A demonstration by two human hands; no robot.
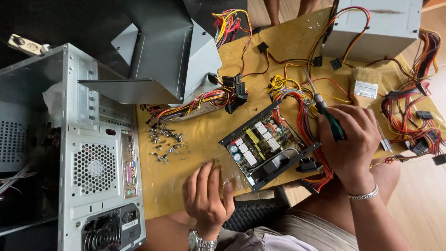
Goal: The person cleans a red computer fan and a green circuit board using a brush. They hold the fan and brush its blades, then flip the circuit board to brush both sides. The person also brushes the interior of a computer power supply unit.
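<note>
An opened power supply unit point(267, 144) lies on the yellow table point(288, 42), its circuit board and black frame exposed, with a bundle of coloured wires point(302, 104) running out of it. My right hand point(350, 139) grips a green-handled screwdriver point(325, 109), tip pointing away, just right of the unit. My left hand point(206, 195) rests fingers-down on the table at the unit's near-left corner, beside a few loose screws; nothing is visibly held in it.
A grey computer tower case point(95, 153) stands at left. A pile of screws point(165, 139) lies near it. Metal covers point(167, 51), a second power supply point(376, 25), a paintbrush point(365, 83) and more wire bundles point(416, 125) crowd the table's far and right sides.
</note>
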